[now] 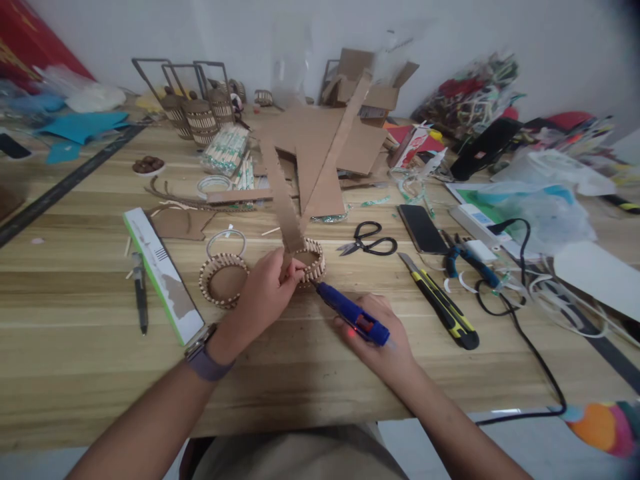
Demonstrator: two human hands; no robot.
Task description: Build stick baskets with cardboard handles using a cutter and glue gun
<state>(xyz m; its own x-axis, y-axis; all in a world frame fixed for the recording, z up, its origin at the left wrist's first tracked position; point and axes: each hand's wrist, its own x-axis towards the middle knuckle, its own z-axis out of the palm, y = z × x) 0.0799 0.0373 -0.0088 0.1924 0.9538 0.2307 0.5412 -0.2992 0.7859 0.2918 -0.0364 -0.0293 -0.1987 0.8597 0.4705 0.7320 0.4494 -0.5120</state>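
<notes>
My left hand [263,293] pinches the lower end of a long bent cardboard strip [285,207] against a small round basket [311,260] made of cardboard and sticks. The strip rises and folds over toward the back of the table. My right hand [383,337] holds a blue glue gun [353,313], its nozzle pointing at the basket's near rim. A second round stick-edged base [223,280] lies just left of my left hand.
On the wooden table [75,280] lie black scissors [367,241], a phone [421,228], a yellow-black utility knife [443,303], pliers [467,261], a black cord [530,347], a pen [141,293], a green-white box [163,273], tape rings [227,240], cardboard sheets [325,140] and finished baskets [200,113].
</notes>
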